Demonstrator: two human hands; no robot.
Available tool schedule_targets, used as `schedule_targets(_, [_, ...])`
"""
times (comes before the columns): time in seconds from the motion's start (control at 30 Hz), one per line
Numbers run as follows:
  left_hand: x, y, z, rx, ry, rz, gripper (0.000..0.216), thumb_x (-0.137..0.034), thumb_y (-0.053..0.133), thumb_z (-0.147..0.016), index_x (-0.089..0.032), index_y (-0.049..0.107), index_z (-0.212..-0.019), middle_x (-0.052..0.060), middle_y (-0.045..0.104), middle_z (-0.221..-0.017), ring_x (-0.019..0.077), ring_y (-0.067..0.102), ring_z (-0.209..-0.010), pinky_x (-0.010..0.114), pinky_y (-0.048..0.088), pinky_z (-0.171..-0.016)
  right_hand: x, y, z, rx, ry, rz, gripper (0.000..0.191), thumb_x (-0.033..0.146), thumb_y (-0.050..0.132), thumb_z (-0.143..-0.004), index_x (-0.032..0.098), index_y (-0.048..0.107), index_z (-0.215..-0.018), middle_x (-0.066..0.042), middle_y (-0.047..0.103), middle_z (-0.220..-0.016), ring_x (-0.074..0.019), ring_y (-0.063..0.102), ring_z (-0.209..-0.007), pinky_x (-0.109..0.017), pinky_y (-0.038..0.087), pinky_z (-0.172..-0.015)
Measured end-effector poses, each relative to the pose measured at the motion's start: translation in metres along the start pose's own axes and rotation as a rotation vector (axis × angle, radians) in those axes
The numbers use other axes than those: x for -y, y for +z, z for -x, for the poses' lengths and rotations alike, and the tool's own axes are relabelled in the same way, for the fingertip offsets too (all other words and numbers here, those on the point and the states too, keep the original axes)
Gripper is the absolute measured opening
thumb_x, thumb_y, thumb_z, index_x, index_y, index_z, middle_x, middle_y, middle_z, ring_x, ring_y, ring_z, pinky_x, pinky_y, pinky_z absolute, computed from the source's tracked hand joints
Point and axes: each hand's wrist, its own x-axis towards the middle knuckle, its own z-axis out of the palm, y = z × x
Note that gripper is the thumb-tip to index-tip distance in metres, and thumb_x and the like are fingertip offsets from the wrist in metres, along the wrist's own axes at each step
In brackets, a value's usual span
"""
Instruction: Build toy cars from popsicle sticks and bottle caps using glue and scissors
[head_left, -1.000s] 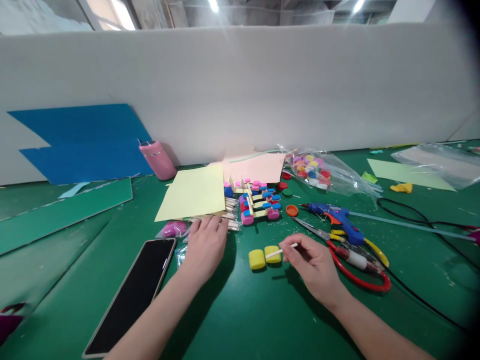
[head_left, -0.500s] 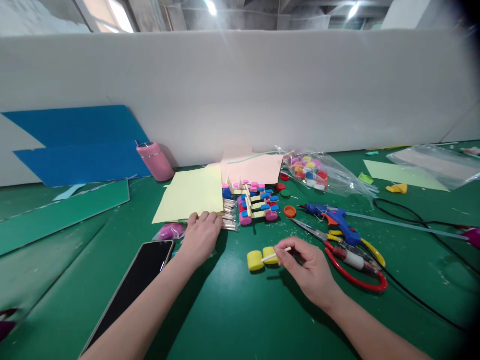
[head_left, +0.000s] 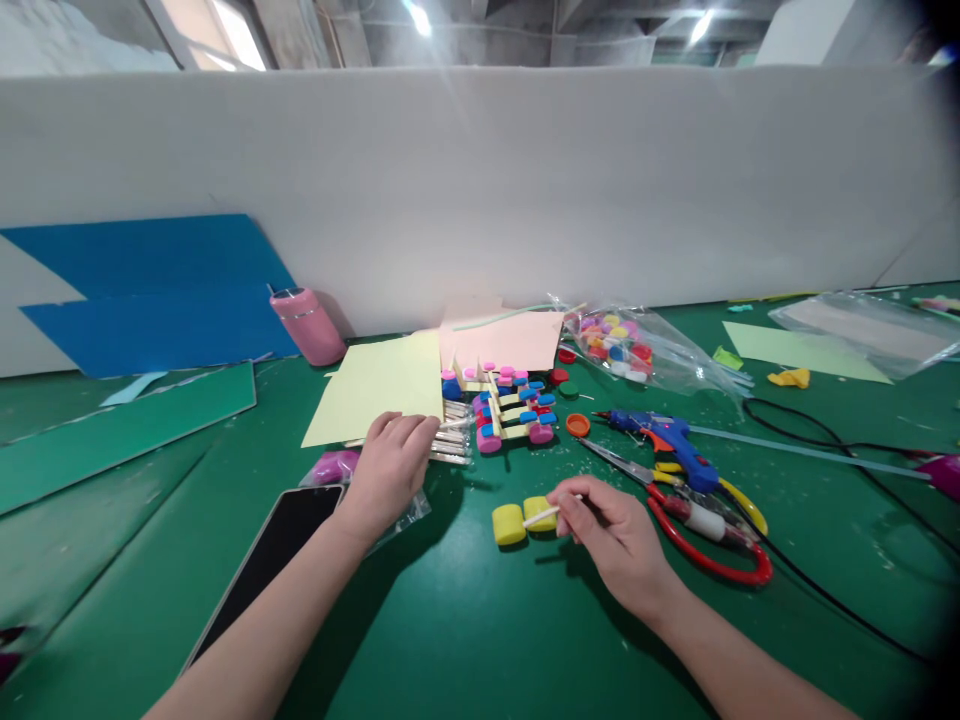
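Observation:
My right hand (head_left: 619,540) pinches a short pale stick (head_left: 541,517) between thumb and fingers. The stick lies across the gap between two yellow rounded pieces (head_left: 509,525) on the green table. Raised over the lower edge of a pale yellow sheet (head_left: 379,385), my left hand (head_left: 396,465) is closed, and a thin pale stick (head_left: 453,427) shows at its fingertips. Just beyond it lies a clear packet of thin sticks (head_left: 451,447). Small stick-built models (head_left: 514,415) with pink, blue and purple round parts stand to the right of the packet.
A dark phone (head_left: 274,560) lies under my left forearm. On the right are a blue glue gun (head_left: 667,435) with its cable, red-handled scissors (head_left: 720,570) and an orange cap (head_left: 578,425). A bag of coloured caps (head_left: 619,345) and a pink tumbler (head_left: 307,327) are farther back.
My left hand has lifted off the packet and yellow sheet and drawn slightly back, now with a thin stick at its fingertips. The right hand holds its stick in nearly the same place.

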Motion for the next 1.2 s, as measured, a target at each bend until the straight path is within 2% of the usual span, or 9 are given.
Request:
schedule_targets(0.2, [-0.034,-0.025,0.016,-0.125,0.049,-0.023,0.023,-0.009,0.041,-0.081,-0.014,0.053,-0.1,0.007,0.067,-0.076,0.0203,0.059,-0.067,0.035,0.038,-0.068,-0.004,-0.002,0.002,-0.052,-0.002,-0.029,0.03,0.034,0.032,-0.091,0.019,0.048,-0.071,0.002,0.049,-0.06,-0.0112,0.047,-0.053,-0.021,0.037,-0.05])
schedule_targets(0.4, [-0.064,-0.029,0.037,0.215,-0.05,-0.035,0.019,-0.011,0.042,-0.079,-0.013,0.059,-0.087,0.003,0.064,-0.056,0.0208,0.058,-0.051,0.033,0.035,-0.053,-0.002,-0.002,0.001,-0.072,-0.003,-0.022,0.03,0.035,0.033,-0.091,0.019,0.047,-0.07,0.003,0.042,-0.059,-0.0108,0.041,-0.052,-0.022,0.032,-0.048])
schedule_targets(0.47, [-0.065,-0.026,0.041,0.251,-0.075,-0.022,0.019,-0.012,0.042,-0.08,-0.014,0.06,-0.085,0.005,0.064,-0.059,0.0224,0.059,-0.053,0.034,0.035,-0.052,-0.002,-0.001,0.0,-0.065,0.003,-0.021,0.029,0.035,0.034,-0.091,0.019,0.048,-0.071,0.003,0.042,-0.059,-0.0106,0.041,-0.052,-0.022,0.032,-0.048])
schedule_targets(0.57, [-0.068,-0.028,0.043,0.151,-0.129,0.101,0.019,-0.018,0.043,-0.081,-0.015,0.059,-0.089,0.009,0.065,-0.074,0.0237,0.059,-0.064,0.035,0.039,-0.058,-0.001,-0.001,-0.001,-0.055,0.013,-0.02,0.029,0.034,0.034,-0.091,0.019,0.049,-0.071,0.003,0.043,-0.058,-0.0103,0.042,-0.052,-0.022,0.033,-0.049])
schedule_targets(0.63, [-0.075,-0.034,0.04,0.065,-0.176,0.357,0.016,-0.019,0.043,-0.082,-0.017,0.058,-0.088,0.008,0.063,-0.08,0.0214,0.058,-0.07,0.033,0.041,-0.062,-0.001,-0.001,-0.002,-0.043,0.019,-0.024,0.029,0.034,0.035,-0.091,0.019,0.051,-0.072,0.003,0.045,-0.058,-0.0103,0.044,-0.053,-0.021,0.034,-0.049])
schedule_targets(0.77, [-0.097,-0.045,0.034,0.094,-0.283,0.846,0.015,-0.018,0.042,-0.084,-0.018,0.057,-0.081,0.006,0.06,-0.079,0.0163,0.056,-0.074,0.027,0.045,-0.066,0.001,0.0,0.001,0.017,0.016,-0.049,0.03,0.033,0.035,-0.091,0.018,0.055,-0.075,0.002,0.052,-0.058,-0.0102,0.049,-0.053,-0.02,0.037,-0.05])
schedule_targets(0.87, [-0.109,-0.042,0.034,0.098,-0.263,0.895,0.013,-0.02,0.045,-0.083,-0.018,0.057,-0.088,0.007,0.06,-0.082,0.0181,0.055,-0.077,0.03,0.045,-0.07,0.004,0.002,0.003,0.083,0.004,-0.071,0.029,0.032,0.036,-0.091,0.018,0.058,-0.078,0.001,0.058,-0.061,-0.0098,0.051,-0.053,-0.02,0.04,-0.05])
schedule_targets(1.0, [-0.109,-0.033,0.037,0.086,-0.221,0.884,0.018,-0.015,0.041,-0.084,-0.019,0.053,-0.072,0.002,0.055,-0.066,0.0157,0.05,-0.063,0.029,0.042,-0.061,0.006,0.002,0.004,0.136,-0.025,-0.076,0.026,0.03,0.037,-0.09,0.019,0.06,-0.082,0.0,0.061,-0.065,-0.0104,0.052,-0.055,-0.021,0.041,-0.052])
schedule_targets(1.2, [-0.098,-0.023,0.044,0.042,-0.136,0.809,0.014,-0.012,0.041,-0.082,-0.019,0.053,-0.08,0.002,0.054,-0.069,0.0167,0.048,-0.065,0.032,0.039,-0.063,-0.002,-0.005,-0.002,-0.098,-0.05,0.013,0.039,0.032,0.031,-0.091,0.019,0.043,-0.056,0.003,0.042,-0.053,-0.0108,0.043,-0.05,-0.023,0.035,-0.049])
